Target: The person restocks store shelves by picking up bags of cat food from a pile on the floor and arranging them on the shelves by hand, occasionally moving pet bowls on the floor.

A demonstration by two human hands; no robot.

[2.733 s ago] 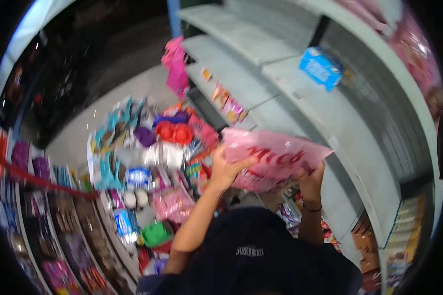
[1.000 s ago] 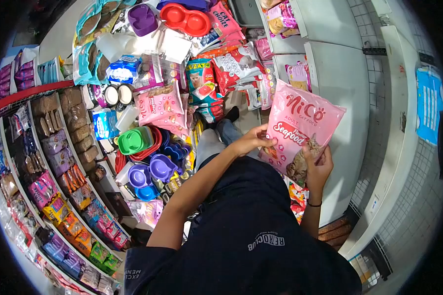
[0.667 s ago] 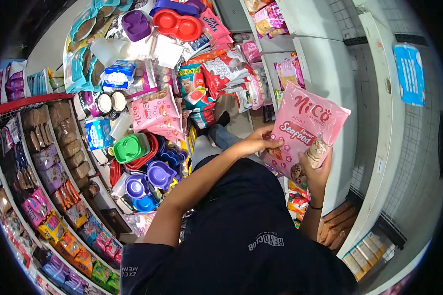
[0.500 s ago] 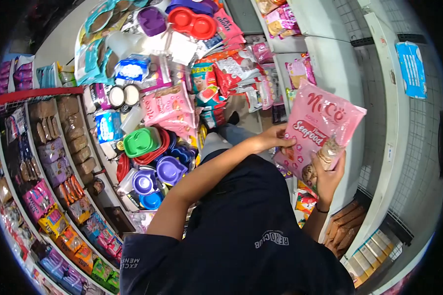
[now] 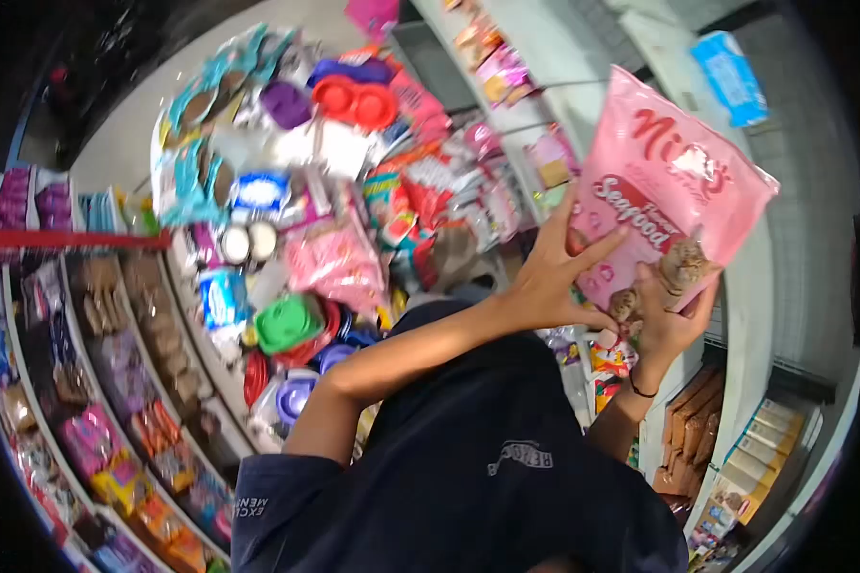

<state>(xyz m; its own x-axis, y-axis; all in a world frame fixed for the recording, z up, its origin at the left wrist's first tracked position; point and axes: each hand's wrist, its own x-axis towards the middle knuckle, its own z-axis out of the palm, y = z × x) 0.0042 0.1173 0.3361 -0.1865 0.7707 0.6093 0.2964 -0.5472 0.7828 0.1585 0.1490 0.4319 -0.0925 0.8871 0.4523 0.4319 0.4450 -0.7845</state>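
A pink Nico "Flavour Seafood" pet food bag (image 5: 678, 181), with cats pictured on its front, is held up at the right, tilted. My right hand (image 5: 674, 325) grips its lower part, thumb on the front and the other fingers partly hidden at the edge. At the bag's left edge is my left hand (image 5: 554, 272), its fingers spread around the edge and against the front. A dark band circles my right wrist.
Piled goods lie at the left: pink bags (image 5: 334, 263), a green bowl (image 5: 289, 323), a red double bowl (image 5: 355, 101). Shelving with packets (image 5: 134, 420) stands far left. White shelves (image 5: 583, 105) run along the right, with a blue packet (image 5: 731, 78) and brown packs (image 5: 693, 430).
The bag has moved up and to the right, closer to the camera. My left hand has shifted along with it and its fingers have spread wider. The view has turned somewhat.
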